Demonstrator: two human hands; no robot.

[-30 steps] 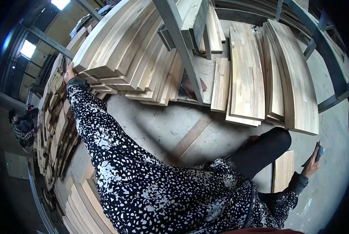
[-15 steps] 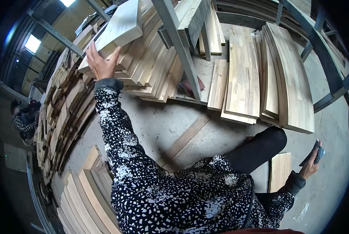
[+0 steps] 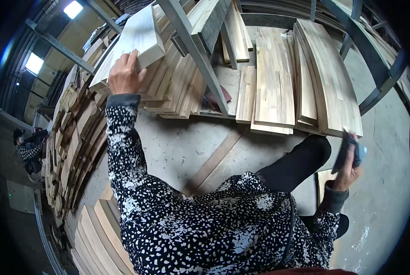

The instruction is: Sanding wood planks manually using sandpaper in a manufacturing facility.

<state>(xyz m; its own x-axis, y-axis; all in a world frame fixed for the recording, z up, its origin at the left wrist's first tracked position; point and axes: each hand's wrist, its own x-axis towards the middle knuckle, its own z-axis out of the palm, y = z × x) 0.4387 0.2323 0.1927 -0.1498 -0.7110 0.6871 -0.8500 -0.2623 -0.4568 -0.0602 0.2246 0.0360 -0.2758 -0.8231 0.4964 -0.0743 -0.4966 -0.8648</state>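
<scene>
At the upper left, my left hand (image 3: 123, 77) bends its fingers over the near end of a thick pale wooden board (image 3: 140, 31), with the thumb at the side. That board lies on top of a stack of wood. Out to the right, my right hand (image 3: 349, 175) grips a folded sheet of sandpaper (image 3: 341, 155), dark on one face and grey-blue on the other. It is raised off the floor, close to the near end of a wide wooden panel (image 3: 334, 87), and slightly blurred.
Grey metal posts (image 3: 193, 55) rise between the stacks. Several laminated panels (image 3: 274, 80) lie beyond my knee. Rough planks (image 3: 79, 133) are piled at the left, and curved-looking boards (image 3: 97, 233) lie at lower left. A reddish-brown piece (image 3: 219, 97) rests by the post. Another person (image 3: 28, 151) is far left.
My left hand's fingers have closed over the board's end from a more spread position. My right hand has moved up and inward with the sandpaper. The view has shifted slightly.
</scene>
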